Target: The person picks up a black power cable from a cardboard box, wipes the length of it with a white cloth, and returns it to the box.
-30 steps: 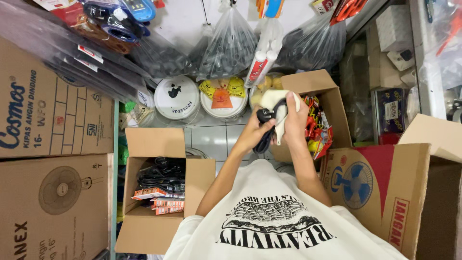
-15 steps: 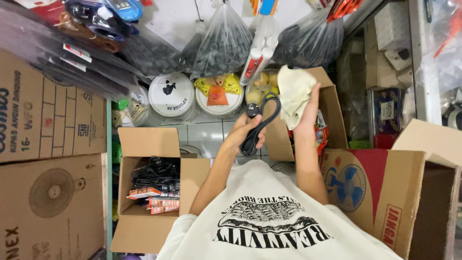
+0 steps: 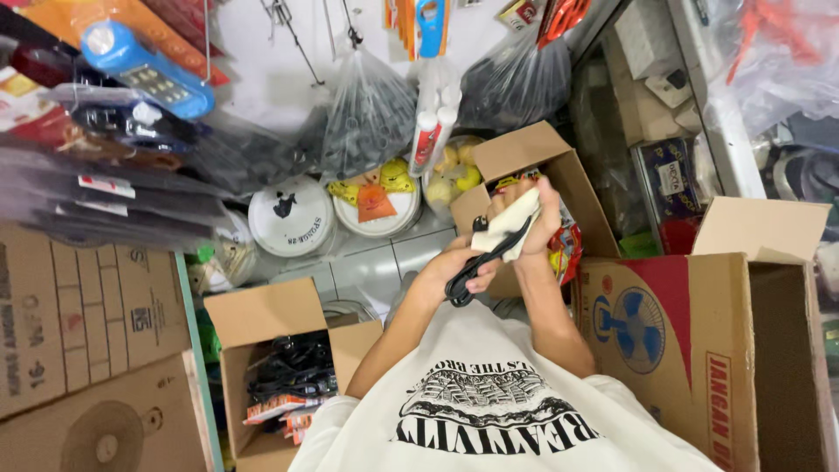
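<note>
My left hand (image 3: 452, 266) grips a black cord-like item (image 3: 465, 281) in front of my chest; its black end (image 3: 480, 224) sticks up past the fingers. My right hand (image 3: 540, 212) holds a cream cloth (image 3: 512, 229) and presses it against the upper part of the black item. Both hands meet above a small open cardboard box (image 3: 524, 147) that holds colourful packets (image 3: 568, 245). My white printed shirt (image 3: 489, 419) fills the bottom of the view.
An open box (image 3: 262, 313) with black cables and orange packets sits at lower left. A large carton with a fan picture (image 3: 647, 332) stands at right, stacked cartons (image 3: 79, 306) at left. White round lids (image 3: 288, 218) and hanging plastic bags (image 3: 367, 114) lie ahead.
Half a second ago my right hand held the cloth raised away from the black item; now the cloth is back down on it. My left hand has stayed shut on the item.
</note>
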